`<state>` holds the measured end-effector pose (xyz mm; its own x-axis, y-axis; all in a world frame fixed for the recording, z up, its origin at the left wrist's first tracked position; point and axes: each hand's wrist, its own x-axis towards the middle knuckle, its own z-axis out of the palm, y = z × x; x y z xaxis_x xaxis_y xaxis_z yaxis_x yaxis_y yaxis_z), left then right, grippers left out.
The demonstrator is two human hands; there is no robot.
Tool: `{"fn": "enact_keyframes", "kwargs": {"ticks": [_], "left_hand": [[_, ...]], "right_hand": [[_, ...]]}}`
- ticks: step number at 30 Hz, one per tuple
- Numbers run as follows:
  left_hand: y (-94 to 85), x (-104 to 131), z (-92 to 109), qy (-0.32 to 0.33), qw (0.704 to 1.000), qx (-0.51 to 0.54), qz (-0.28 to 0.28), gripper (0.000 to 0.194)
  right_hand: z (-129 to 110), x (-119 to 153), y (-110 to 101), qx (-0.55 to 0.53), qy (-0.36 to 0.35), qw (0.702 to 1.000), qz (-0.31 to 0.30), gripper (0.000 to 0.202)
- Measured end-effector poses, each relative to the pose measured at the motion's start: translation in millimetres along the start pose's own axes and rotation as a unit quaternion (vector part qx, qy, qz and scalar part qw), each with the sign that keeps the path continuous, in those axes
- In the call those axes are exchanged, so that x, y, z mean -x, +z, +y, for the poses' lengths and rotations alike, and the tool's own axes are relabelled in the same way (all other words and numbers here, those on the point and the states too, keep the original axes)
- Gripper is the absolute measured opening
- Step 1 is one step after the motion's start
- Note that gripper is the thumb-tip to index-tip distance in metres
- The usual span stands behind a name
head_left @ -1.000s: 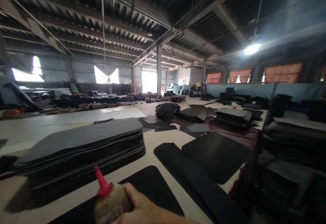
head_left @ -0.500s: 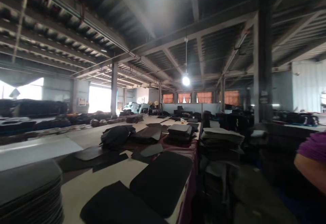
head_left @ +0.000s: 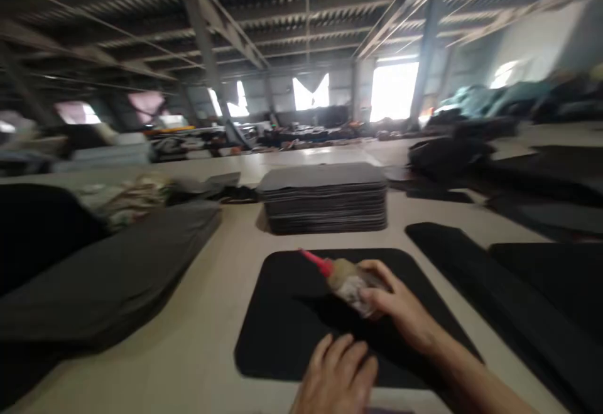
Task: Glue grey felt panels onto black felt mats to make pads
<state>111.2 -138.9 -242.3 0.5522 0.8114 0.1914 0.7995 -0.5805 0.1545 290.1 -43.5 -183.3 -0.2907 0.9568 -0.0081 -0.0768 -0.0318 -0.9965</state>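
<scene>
You stand in a workshop or factory hall: long pale worktable (head_left: 226, 288), one stack of dark cut sheets (head_left: 325, 203), further dark pieces (head_left: 490, 282) lying about, bare roof beams (head_left: 282, 43) overhead, steel posts (head_left: 429, 43), bright windows (head_left: 311, 93) along the far wall.

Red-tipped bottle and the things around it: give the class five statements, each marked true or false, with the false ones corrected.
1. The right hand holds the bottle. True.
2. The nozzle points toward the right of the view. False: it points left.
3. The stack of sheets stands beyond the black panel. True.
4. The left hand grips the stack. False: it is open at the panel's near edge.
5. The panel's far corners are rounded. True.
</scene>
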Motion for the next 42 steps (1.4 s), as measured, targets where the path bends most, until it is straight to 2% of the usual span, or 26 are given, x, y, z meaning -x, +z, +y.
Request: {"fn": "enact_keyframes", "kwargs": {"ticks": [1,5,8,13,19,23,28,33,38,42], "left_hand": [[-3.0,1.9,-1.4,0.041,0.999,0.009,-0.008,0.039],[-17.0,1.5,-1.8,0.035,0.997,0.071,-0.007,0.048],[-26.6,2.8,3.7,0.034,0.995,0.096,-0.021,0.052],[-36.9,4.6,6.8,0.037,0.994,0.096,-0.022,0.068],[-54.9,2.5,8.9,0.056,0.998,-0.01,0.003,0.085],[-58.1,4.3,11.2,0.054,0.998,-0.017,0.012,0.081],[-56.8,5.0,11.6,0.058,0.998,-0.027,0.014,0.087],[-54.2,5.2,9.2,0.059,0.998,-0.01,-0.004,0.08],[-50.3,4.4,9.1,0.059,0.997,-0.044,-0.005,0.082],[-50.0,2.7,11.0,0.049,0.997,-0.052,0.008,0.053]], "right_hand": [[0.9,-1.4,-5.3,-0.006,0.006,1.0,0.014,0.055],[1.0,-2.2,-11.4,-0.023,0.058,0.998,0.026,0.07],[-4.7,0.4,-2.9,0.02,0.056,0.998,0.027,0.066],[-13.7,-3.5,21.2,0.113,0.027,0.992,-0.041,0.058],[-19.4,-5.8,54.0,0.222,0.008,0.967,-0.123,0.048],[-16.5,-10.2,62.9,0.266,-0.041,0.953,-0.142,0.039],[-14.4,-16.3,69.4,0.307,-0.102,0.934,-0.15,0.029],[-18.3,-19.2,74.9,0.315,-0.119,0.928,-0.16,0.026],[-26.0,-22.5,77.6,0.345,-0.129,0.912,-0.183,0.024],[-36.7,-26.4,83.0,0.374,-0.18,0.883,-0.22,0.018]]}}
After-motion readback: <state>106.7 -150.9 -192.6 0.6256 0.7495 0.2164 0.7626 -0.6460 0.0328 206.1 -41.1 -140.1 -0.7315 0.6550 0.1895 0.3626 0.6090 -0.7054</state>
